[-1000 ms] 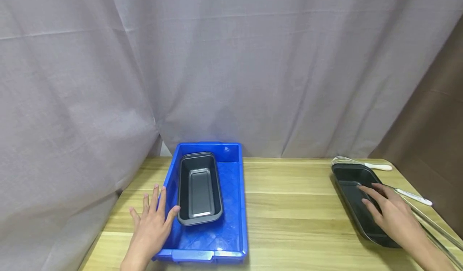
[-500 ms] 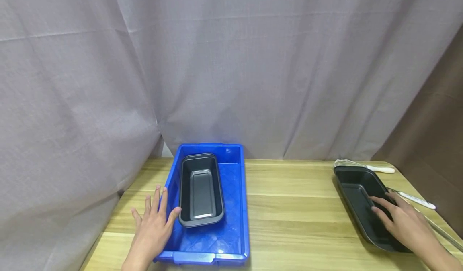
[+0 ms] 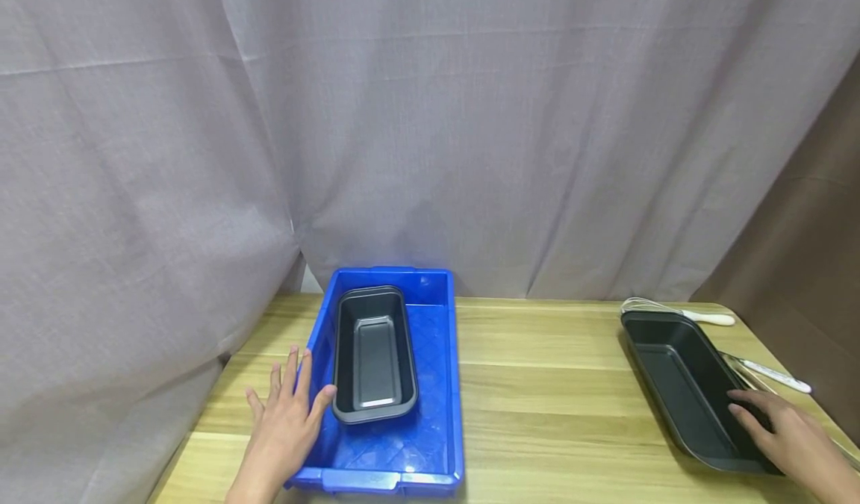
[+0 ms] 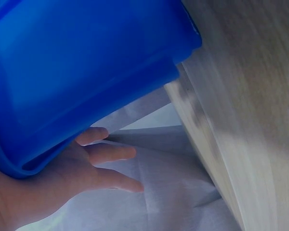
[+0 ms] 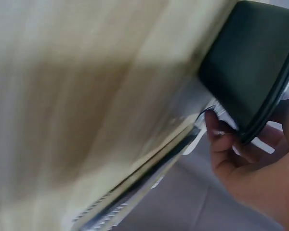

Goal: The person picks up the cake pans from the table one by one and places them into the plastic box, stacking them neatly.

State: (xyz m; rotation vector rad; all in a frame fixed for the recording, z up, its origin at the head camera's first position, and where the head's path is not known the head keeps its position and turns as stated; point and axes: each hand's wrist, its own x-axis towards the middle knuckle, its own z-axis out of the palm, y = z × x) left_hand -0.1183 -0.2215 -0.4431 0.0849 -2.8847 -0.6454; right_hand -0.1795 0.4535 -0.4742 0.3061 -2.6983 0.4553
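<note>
A black loaf pan [image 3: 678, 392] lies at the table's right end. My right hand [image 3: 782, 429] is at its right rim near the front corner. In the right wrist view, the curled fingers [image 5: 221, 144] hold that rim, some outside the wall and others partly hidden behind it. On the left, my left hand [image 3: 278, 429] rests with spread fingers against the left rim of a blue bin [image 3: 430, 399]. A second black loaf pan [image 3: 374, 355] sits inside the bin, close to the left thumb. The left wrist view shows those fingers extended beneath the bin's rim.
Behind the right pan lies a white-handled whisk [image 3: 708, 318]. A white-handled utensil [image 3: 773, 373] and long thin metal pieces [image 3: 845, 452] lie along the pan's right side, partly covered by my hand. Grey curtain [image 3: 510, 138] hangs behind the wooden table [image 3: 537, 384].
My right hand has moved from over the middle of the right pan toward its right rim and front corner. The left hand has stayed at the bin. The view has shifted slightly.
</note>
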